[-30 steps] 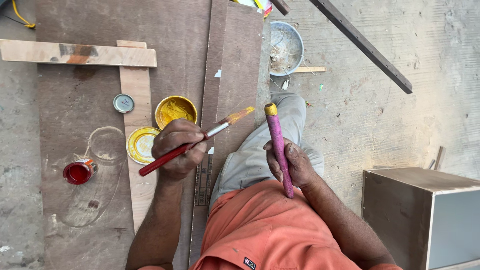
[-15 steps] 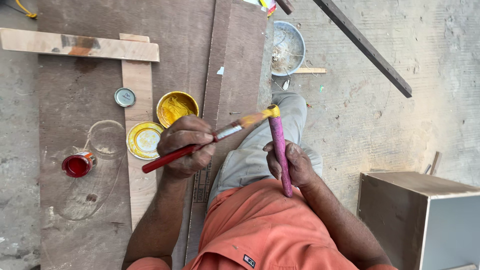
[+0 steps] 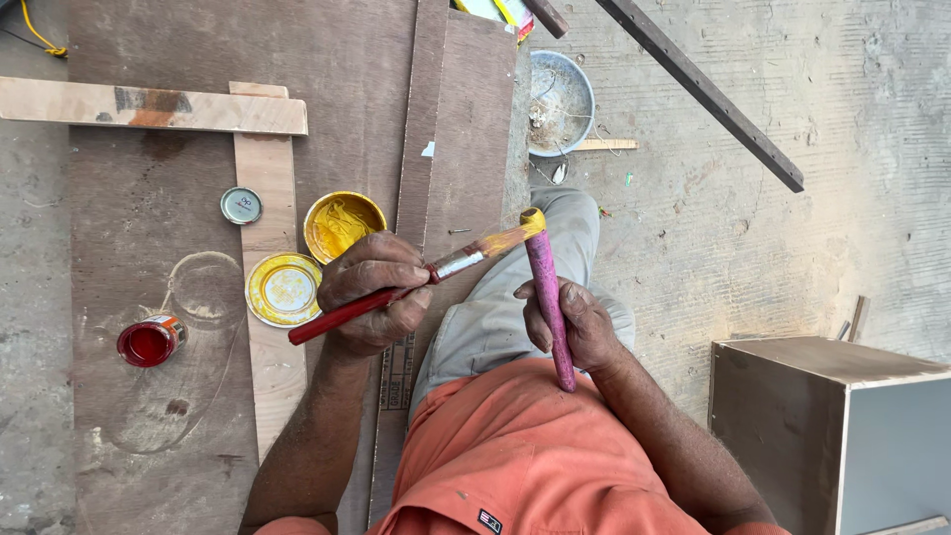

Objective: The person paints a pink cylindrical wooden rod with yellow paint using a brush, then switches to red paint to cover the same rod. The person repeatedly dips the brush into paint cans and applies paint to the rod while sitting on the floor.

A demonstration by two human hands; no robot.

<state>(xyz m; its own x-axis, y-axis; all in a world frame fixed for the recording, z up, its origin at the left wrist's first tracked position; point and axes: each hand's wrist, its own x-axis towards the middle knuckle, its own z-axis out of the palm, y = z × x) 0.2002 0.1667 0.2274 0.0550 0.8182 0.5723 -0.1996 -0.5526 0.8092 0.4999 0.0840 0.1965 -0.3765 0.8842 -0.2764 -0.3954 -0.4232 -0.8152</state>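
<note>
My left hand (image 3: 374, 294) grips a paintbrush (image 3: 446, 268) with a red handle and yellow-loaded bristles. The bristles touch the yellow-painted top end of a purple round stick (image 3: 548, 287). My right hand (image 3: 575, 322) holds that stick around its middle, upright over my lap. An open tin of yellow paint (image 3: 343, 224) sits just above my left hand on a brown board (image 3: 178, 198). Its yellow-smeared lid (image 3: 283, 289) lies beside my left hand.
A small open red paint tin (image 3: 149, 341) and a small round silver lid (image 3: 241, 205) lie on the board at left. Pale wood strips (image 3: 149, 107) form a T. A metal bowl (image 3: 560, 102), a dark long bar (image 3: 708, 94) and a wooden box (image 3: 832, 426) sit on the concrete.
My left hand has swung the brush rightward until its bristles meet the stick's top end. My right hand has kept the stick steady.
</note>
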